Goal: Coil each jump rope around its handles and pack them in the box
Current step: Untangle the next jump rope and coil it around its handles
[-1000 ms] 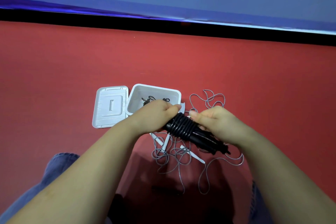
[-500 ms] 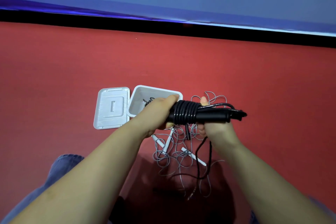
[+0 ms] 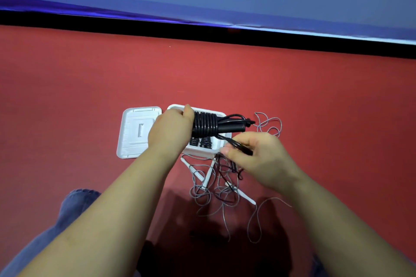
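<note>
1. Head cam: left hand (image 3: 170,130) is gripping one end of the black jump rope (image 3: 206,125), fingers curled round the handles. The bundle is hanging just above the white box (image 3: 200,153), lying roughly level w/ handle tips pointing away from the lid side.
2. Black cord is sitting coiled in tight turns round the handles; a loose end is trailing off the coil toward the near rim of the box.
3. Right hand (image 3: 256,157) is pinching that loose cord end btwn thumb and fingers, just past the box's near corner.
4. Box is sitting open on the red floor (image 3: 90,87); dark coiled items (image 3: 200,141) are lying inside, partly hidden by the bundle, can't tell exactly what.
5. White lid (image 3: 138,131) is lying flat, touching the box on the side nearest the left hand.
6. Grey rope (image 3: 209,189) w/ white handles is lying tangled on the floor on the near side of the box, its loops also spreading past the box beyond the right hand.
7. Jeans-clad knee (image 3: 74,204) is showing well nearer than the box, below the lid side.
</note>
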Demonstrator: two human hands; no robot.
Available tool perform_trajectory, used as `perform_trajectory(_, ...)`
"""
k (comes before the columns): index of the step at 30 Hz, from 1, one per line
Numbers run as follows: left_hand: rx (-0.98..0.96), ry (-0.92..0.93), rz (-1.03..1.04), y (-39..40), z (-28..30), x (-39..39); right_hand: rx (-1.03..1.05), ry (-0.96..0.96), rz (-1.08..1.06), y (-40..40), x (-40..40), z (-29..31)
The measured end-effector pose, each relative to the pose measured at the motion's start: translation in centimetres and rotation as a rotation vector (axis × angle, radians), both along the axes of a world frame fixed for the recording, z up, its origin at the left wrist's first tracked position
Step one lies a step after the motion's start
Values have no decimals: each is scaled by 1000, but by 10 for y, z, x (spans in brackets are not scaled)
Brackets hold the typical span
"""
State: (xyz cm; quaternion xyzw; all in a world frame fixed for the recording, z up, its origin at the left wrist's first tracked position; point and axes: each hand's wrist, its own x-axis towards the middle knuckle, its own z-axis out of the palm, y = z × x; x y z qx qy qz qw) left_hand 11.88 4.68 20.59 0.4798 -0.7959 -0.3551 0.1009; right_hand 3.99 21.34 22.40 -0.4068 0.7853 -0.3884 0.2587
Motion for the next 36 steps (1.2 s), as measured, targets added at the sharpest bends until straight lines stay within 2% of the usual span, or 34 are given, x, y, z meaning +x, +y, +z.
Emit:
perform_trajectory(3,-16,-85,-83,3,0,-1,21,190,-75,4,-13,-1)
perform_trajectory(7,58,-97,-315,10,0,-1,6,187,-167,9,-27,0)
perform_trajectory(10,174,-58,-475,14,3,1,197,173,-80,13,-32,-3)
perform_trajectory(13,291,18,-528,14,4,4,287,-116,11,15,-35,-7)
perform_trajectory(16,389,63,-537,13,5,7,289,-301,81,17,-33,-2)
perform_trajectory(20,496,128,-476,11,10,6,156,-601,-25,14,-30,7)
perform_trajectory(24,588,243,-360,14,16,3,-112,-1141,-88,10,-25,0)
perform_trajectory(26,636,301,-282,16,18,1,-211,-1260,-146,6,-21,-5)
perform_trajectory(28,656,315,-230,18,18,-1,-234,-1203,-239,-2,-13,-7)
perform_trajectory(32,612,284,-85,18,11,-4,-101,-818,-391,-15,1,-14)
perform_trajectory(34,562,257,-9,16,9,-6,-19,-655,-386,-17,6,-18)
perform_trajectory(36,466,209,-3,14,7,-6,28,-598,-310,-15,8,-20)
